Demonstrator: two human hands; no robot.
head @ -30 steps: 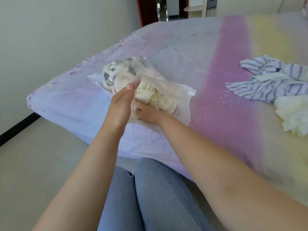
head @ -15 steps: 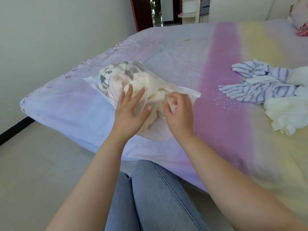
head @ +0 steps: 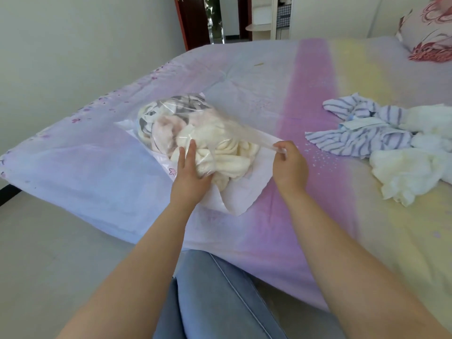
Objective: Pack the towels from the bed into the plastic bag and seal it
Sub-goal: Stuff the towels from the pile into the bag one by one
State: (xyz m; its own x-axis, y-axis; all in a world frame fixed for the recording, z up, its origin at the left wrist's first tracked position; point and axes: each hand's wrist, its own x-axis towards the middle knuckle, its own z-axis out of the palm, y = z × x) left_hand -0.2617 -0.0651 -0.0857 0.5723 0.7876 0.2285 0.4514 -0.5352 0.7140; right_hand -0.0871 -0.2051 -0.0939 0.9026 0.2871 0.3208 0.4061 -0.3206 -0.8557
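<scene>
Right hand (head: 289,165) farther right, plastic bag (head: 195,133) mouth rightward

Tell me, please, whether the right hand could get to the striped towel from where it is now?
Probably yes: nothing lies on the bed between the right hand and the striped towel, but the hand is pinching the plastic bag edge.

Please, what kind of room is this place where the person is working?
Most likely a bedroom in a home. A large bed with a pastel cover fills the view, a flowered pillow lies at its far corner, and an open doorway leads to another room.
</scene>
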